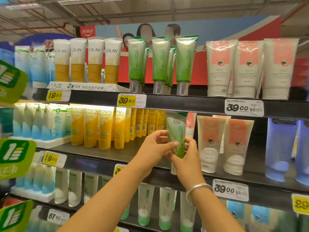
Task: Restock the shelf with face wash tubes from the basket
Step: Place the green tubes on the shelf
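both hands, left hand (153,146) and right hand (187,158), grip the green tube (177,131) with closed fingers; its cap (173,168) (lower end) is partly hidden behind the right hand.

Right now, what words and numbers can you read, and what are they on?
"OLAY": white-and-yellow tubes, top shelf.
"POND'S": yellow tubes, middle shelf.
"39.90": yellow price tag.
"39.00": white price tag.
"19.90": yellow tag.
Green tube in both hands: print too blurred.
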{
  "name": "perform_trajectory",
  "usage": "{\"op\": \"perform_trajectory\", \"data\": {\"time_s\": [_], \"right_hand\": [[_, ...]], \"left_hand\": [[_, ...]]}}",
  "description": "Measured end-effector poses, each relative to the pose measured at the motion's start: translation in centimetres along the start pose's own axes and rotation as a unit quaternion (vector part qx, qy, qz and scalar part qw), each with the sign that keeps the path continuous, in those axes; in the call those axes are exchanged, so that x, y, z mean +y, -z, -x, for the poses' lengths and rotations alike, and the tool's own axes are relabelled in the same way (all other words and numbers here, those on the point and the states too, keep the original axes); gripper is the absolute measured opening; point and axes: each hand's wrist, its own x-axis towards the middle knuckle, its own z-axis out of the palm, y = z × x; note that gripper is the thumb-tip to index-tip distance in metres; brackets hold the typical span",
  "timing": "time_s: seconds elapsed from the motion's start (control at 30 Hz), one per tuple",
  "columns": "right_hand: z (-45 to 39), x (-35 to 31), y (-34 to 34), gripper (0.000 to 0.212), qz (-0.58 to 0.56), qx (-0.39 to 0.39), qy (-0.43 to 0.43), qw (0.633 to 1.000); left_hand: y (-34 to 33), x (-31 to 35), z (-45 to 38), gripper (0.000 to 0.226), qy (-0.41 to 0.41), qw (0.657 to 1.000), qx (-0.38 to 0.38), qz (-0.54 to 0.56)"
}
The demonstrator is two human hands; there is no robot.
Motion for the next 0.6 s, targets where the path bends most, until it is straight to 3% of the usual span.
{"op": "perform_trajectory", "data": {"time_s": [0.23,0.6], "right_hand": [[-1.0,0.8,-0.6,0.052,0.025,0.029,-0.012,0.999],[-0.5,1.7,1.2,0.041,0.052,-0.029,-0.015,0.998]], "left_hand": [[-0.3,-1.1,-1.8,0.032,-0.026,0.999,-0.013,-0.029],[0.0,-2.1,-2.9,0.031,-0.032,0.999,-0.037,0.000]]}}
